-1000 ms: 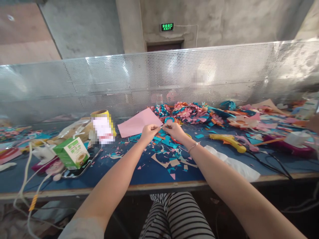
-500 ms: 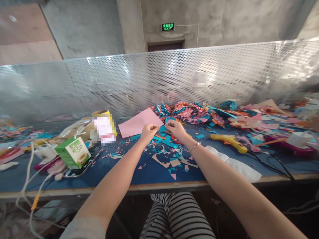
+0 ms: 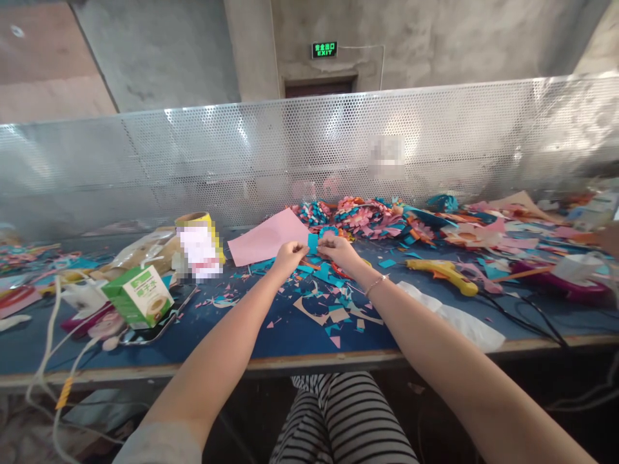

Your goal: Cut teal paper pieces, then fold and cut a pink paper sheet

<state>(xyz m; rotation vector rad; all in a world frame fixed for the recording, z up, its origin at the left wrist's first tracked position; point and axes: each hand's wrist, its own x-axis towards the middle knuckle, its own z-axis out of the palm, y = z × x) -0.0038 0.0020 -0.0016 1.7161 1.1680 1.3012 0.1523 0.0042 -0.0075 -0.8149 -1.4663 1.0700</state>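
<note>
Between my two hands is a small piece of blue paper [image 3: 313, 243], pinched at its sides. My left hand [image 3: 290, 256] is closed on its left edge with thumb and forefinger. On the other side my right hand [image 3: 337, 250] pinches the right edge, fingers curled. A sheet of pink paper [image 3: 268, 238] lies just behind my left hand. Beyond my right hand is a heap of fringed paper flowers [image 3: 370, 218] in pink, blue and orange. Paper scraps [image 3: 333, 303] are strewn on the table below both hands.
A yellow glue gun [image 3: 442, 274] with a black cord lies at right, near a crumpled white sheet [image 3: 454, 316]. At left stand a green drink carton [image 3: 140, 296] on a phone and a tape roll [image 3: 213, 238]. A perforated metal screen [image 3: 271, 154] borders the table's back.
The blue paper piece now shows more fully between my fingertips, turned flatter toward me. My hands stay in nearly the same place; the view has shifted slightly.
</note>
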